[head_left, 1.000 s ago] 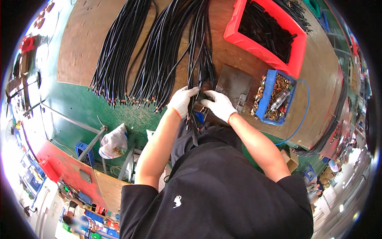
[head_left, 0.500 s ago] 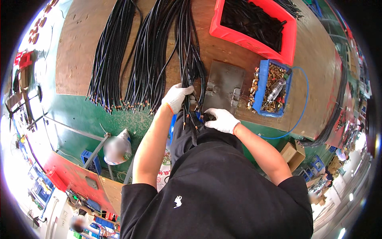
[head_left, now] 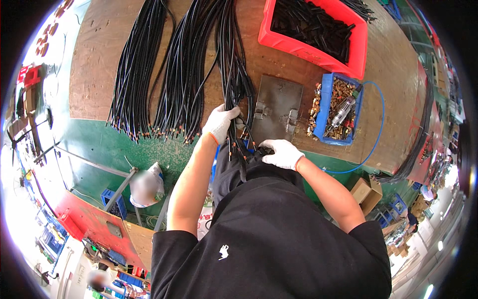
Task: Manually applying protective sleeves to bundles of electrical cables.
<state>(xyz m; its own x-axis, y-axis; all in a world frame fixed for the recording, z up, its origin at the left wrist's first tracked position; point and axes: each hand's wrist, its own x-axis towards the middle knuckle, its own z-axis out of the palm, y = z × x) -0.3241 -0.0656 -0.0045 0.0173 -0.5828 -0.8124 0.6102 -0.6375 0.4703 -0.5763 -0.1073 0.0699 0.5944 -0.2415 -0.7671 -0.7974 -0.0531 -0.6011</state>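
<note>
the bundle of black cables (head_left: 229, 74) lies left of the blue bin (head_left: 325, 109). the left hand (head_left: 220, 122) grips it near its ends; the right hand (head_left: 284, 153), nearer the body than the bin, has curled fingers, but whether it grips anything cannot be told. the blue bin holds brass-coloured fittings (head_left: 343, 87) under a silver tool (head_left: 341, 118); beyond it a red bin (head_left: 308, 54) holds black tubes (head_left: 308, 22). a second ago both hands met at the cables; now they are apart.

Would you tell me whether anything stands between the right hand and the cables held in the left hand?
No clear obstacle shows: the right hand is just right of the lower ends of the black cables in the left hand. Something dark at its fingers blends into the black clothing.
</note>
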